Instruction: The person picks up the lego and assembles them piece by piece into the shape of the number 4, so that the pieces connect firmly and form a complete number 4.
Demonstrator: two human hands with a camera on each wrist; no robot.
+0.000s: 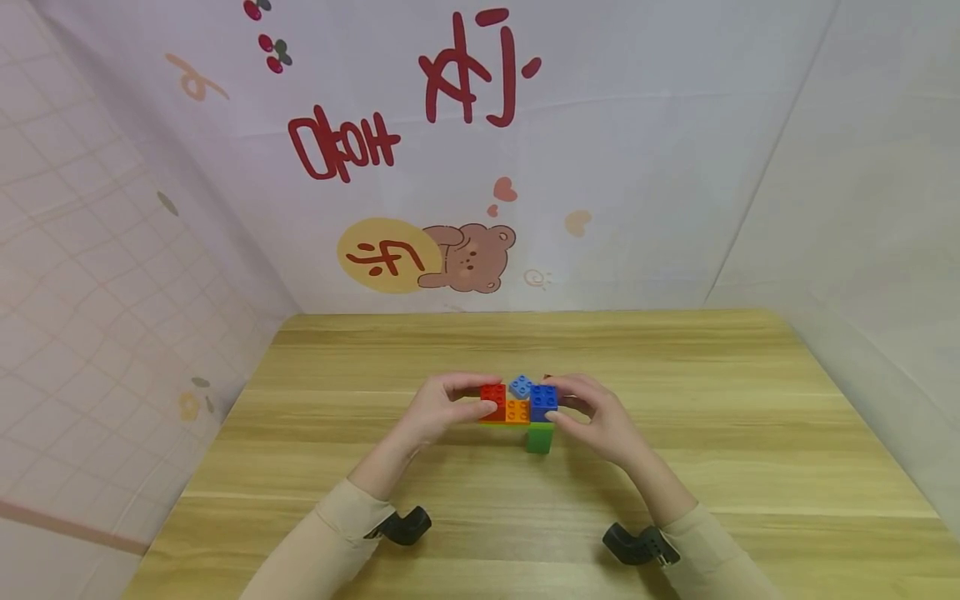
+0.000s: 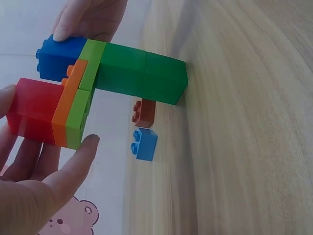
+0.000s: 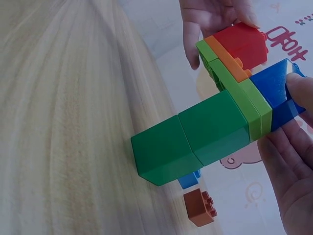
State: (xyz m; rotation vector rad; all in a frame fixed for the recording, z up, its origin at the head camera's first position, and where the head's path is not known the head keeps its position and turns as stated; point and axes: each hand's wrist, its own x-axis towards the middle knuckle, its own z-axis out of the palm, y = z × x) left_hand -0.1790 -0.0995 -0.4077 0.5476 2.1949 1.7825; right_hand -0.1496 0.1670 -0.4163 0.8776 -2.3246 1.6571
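Note:
Toy building bricks form an assembly standing on two stacked dark green bricks (image 1: 539,440). Across the top of this column run lime green plates (image 3: 244,98), with an orange plate (image 1: 517,412) above them reaching out to the left. A red brick (image 1: 493,391) sits on the overhanging left end, and my left hand (image 1: 438,410) pinches it between thumb and fingers. Over the column is a dark blue brick (image 1: 543,402), gripped by the thumb and fingers of my right hand (image 1: 603,421). In the left wrist view, the left index finger extends beneath the overhang.
Behind the assembly, a light blue brick (image 1: 521,385) and a reddish-brown brick (image 2: 145,113) lie on the wooden table (image 1: 375,350). A printed cloth wall (image 1: 637,167) rises at the table's back edge. Black wrist mounts (image 1: 405,527) project from both sleeves.

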